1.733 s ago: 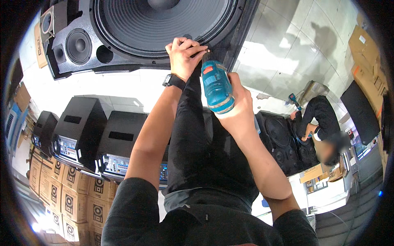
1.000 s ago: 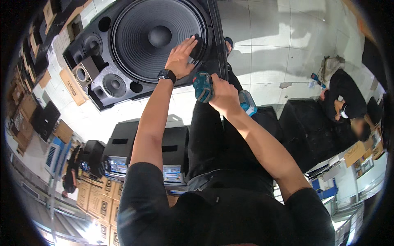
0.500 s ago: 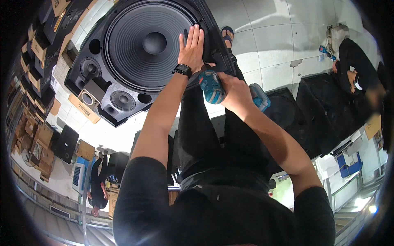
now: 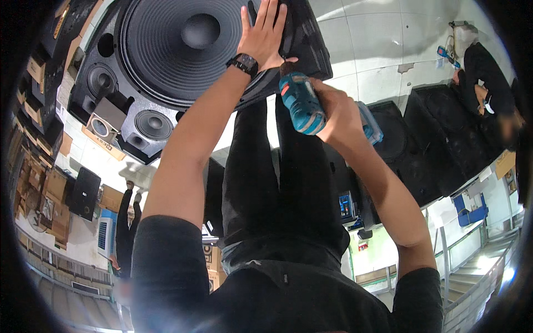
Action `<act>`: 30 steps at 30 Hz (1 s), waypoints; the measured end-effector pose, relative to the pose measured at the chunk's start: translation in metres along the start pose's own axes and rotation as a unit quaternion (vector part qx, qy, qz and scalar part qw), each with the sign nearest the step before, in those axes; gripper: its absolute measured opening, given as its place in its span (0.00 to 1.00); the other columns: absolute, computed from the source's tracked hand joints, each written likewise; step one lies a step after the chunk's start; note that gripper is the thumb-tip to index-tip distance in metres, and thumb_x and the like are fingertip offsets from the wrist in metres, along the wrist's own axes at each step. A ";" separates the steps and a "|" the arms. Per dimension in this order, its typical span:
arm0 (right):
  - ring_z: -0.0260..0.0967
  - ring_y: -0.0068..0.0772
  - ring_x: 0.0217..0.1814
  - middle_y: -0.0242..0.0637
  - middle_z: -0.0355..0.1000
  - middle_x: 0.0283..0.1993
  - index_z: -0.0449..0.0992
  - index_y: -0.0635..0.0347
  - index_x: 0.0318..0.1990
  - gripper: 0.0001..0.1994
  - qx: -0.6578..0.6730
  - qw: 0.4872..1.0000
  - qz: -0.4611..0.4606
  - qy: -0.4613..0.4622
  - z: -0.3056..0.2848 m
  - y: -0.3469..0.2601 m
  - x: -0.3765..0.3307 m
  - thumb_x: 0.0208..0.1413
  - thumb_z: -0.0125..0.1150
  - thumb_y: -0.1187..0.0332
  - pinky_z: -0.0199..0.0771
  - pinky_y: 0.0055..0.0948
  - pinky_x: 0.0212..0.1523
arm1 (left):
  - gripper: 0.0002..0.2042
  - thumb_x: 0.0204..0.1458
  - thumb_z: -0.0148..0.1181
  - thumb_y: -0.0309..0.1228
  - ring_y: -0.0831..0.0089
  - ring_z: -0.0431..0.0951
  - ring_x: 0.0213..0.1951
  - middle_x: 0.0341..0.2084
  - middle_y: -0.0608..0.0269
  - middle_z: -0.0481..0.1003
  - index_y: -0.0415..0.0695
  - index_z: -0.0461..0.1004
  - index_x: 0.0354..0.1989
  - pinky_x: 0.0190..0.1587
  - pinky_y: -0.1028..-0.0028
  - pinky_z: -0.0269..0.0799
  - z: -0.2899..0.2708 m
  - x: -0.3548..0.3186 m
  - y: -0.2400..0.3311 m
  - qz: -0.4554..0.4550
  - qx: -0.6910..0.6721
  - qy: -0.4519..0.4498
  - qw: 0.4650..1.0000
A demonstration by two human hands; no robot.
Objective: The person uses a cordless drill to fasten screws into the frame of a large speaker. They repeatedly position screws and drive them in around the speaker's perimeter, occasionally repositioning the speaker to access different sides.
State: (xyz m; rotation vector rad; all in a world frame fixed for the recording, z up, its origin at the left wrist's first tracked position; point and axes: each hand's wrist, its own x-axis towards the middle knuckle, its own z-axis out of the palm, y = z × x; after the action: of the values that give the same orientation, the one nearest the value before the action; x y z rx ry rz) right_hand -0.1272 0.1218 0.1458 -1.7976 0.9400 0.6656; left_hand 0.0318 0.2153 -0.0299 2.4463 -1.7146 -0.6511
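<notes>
A large black speaker cabinet (image 4: 302,41) lies in front of me, its big ribbed woofer (image 4: 152,58) facing up. My left hand (image 4: 263,43), a dark watch on its wrist, rests flat on the cabinet's near right part beside the woofer's rim, fingers spread. Wrapped round the handle of a teal cordless drill (image 4: 302,104) is my right hand (image 4: 337,114). The drill's nose points away from me, close to my left thumb at the cabinet's near edge. Whether its bit touches a screw cannot be seen. Two smaller drivers sit left of the woofer, one a small round driver (image 4: 152,125).
A small box speaker (image 4: 105,119) stands by the cabinet's left corner. More black speaker cabinets (image 4: 430,125) line the right. Another person (image 4: 480,77) crouches there near a second drill (image 4: 447,55). Cartons (image 4: 47,208) and a standing person (image 4: 127,233) are at left.
The whole view has shifted, so the cabinet sits higher and further left. Both hands appear higher too, left flat and right on the drill, keeping about the same places on the cabinet.
</notes>
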 end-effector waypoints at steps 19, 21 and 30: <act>0.85 0.35 0.51 0.44 0.85 0.48 0.82 0.57 0.59 0.26 -0.014 0.999 0.034 0.001 0.000 -0.006 0.006 0.50 0.78 0.66 0.82 0.31 0.53 | 0.69 0.36 0.65 0.75 0.42 0.38 0.82 0.80 0.34 0.42 0.31 0.49 0.78 0.74 0.26 0.38 0.019 0.007 -0.005 0.011 -0.031 -0.026 0.999; 0.85 0.35 0.51 0.45 0.85 0.49 0.82 0.58 0.59 0.26 0.050 0.998 0.025 0.009 0.000 -0.003 0.008 0.50 0.78 0.66 0.82 0.31 0.53 | 0.70 0.35 0.65 0.75 0.41 0.39 0.82 0.80 0.34 0.42 0.31 0.49 0.78 0.74 0.26 0.38 0.025 0.007 -0.007 0.014 -0.017 -0.001 1.000; 0.85 0.46 0.51 0.42 0.85 0.47 0.83 0.43 0.58 0.25 0.025 0.993 -0.056 0.101 0.007 0.009 0.006 0.52 0.76 0.52 0.85 0.41 0.49 | 0.67 0.32 0.71 0.69 0.46 0.43 0.82 0.80 0.39 0.46 0.37 0.54 0.79 0.71 0.23 0.45 0.043 0.006 -0.008 0.029 0.037 0.095 0.994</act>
State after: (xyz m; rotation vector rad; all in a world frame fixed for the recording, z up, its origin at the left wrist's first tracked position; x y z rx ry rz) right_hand -0.1316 0.1247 0.1341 -1.8817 0.9725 0.3915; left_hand 0.0242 0.2202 -0.0727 2.4050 -1.7560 -0.3427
